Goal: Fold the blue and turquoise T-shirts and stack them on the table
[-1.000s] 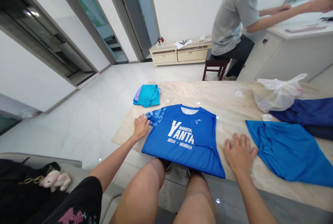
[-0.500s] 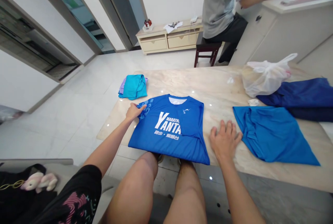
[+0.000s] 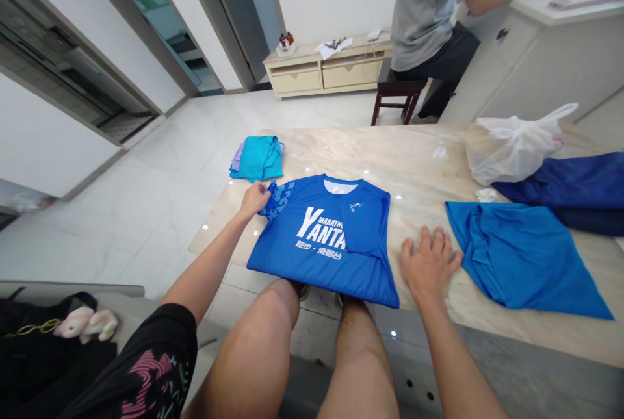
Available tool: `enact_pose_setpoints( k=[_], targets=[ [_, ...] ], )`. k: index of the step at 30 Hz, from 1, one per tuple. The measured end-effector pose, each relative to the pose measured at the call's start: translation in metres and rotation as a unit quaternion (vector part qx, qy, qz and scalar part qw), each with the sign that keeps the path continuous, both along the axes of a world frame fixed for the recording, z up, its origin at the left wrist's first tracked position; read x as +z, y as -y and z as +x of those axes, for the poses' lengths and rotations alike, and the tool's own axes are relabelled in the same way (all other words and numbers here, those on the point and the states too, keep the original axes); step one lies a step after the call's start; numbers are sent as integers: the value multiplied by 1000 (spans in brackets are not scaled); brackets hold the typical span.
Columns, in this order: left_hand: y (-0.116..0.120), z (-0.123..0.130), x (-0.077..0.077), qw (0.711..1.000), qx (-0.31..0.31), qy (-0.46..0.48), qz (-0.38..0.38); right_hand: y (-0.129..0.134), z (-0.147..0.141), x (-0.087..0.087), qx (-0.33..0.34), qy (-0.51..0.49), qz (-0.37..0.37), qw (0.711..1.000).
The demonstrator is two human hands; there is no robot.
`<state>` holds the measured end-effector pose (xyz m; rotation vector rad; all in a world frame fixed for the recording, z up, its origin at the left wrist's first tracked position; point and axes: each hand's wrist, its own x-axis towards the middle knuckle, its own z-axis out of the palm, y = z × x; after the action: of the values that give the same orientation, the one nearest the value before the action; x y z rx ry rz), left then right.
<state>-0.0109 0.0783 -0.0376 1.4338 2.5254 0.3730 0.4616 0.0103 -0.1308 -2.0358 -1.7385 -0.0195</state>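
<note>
On the blue T-shirt's sleeve (image 3: 280,199), a curled left hand (image 3: 254,201)

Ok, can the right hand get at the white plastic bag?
Probably yes: the right hand is open on the stone tabletop. Only the flat blue garment lies toward the white plastic bag, and nothing tall blocks the way.

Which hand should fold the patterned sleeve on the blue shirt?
Probably the left hand: it holds the patterned sleeve of the blue T-shirt. The right hand lies on the table beside the shirt, far from that sleeve.
</note>
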Motion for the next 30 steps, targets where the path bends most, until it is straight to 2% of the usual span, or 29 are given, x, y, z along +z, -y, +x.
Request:
enact_pose_setpoints(
  k=[2,4,8,10,12,15,17,19,21,23,25,27,28,30],
  targets=[
    [6,18,11,999,-24,-32,28,0,0,1,-1,2,1,1000],
    [17,45,21,994,-77,-67,49,0,1,0,-1,5,-1,1000],
    [49,106,36,962,-263,-43,55,-1,3,-2,0,13,-6,1000],
    [64,122,34,948,-310,-23,66,-1,4,-3,2,15,-8,1000],
    [77,123,25,951,-299,-32,70,-1,4,-4,1,17,-12,1000],
    [97,105,4,963,-264,-35,36,-2,5,-5,0,21,-16,1000],
    [117,94,-6,970,-241,4,40,-3,6,-6,1,27,-16,1000],
    [141,90,-5,973,-199,81,82,-3,7,-7,3,32,-17,999],
    [165,94,10,963,-150,193,116,-1,8,-7,-1,34,-21,999],
    [187,103,36,935,-116,303,142,-1,6,-4,-9,27,-32,999],
    [211,115,67,911,-102,355,185,-2,1,3,-15,0,-48,999],
    [244,127,92,905,-93,338,239,-5,-4,15,-13,-61,-63,996],
    [265,132,98,908,-97,310,264,-5,-7,23,-12,-105,-60,993],
    [312,136,98,916,-148,224,299,5,-9,38,-12,-188,-30,982]
  ],
)
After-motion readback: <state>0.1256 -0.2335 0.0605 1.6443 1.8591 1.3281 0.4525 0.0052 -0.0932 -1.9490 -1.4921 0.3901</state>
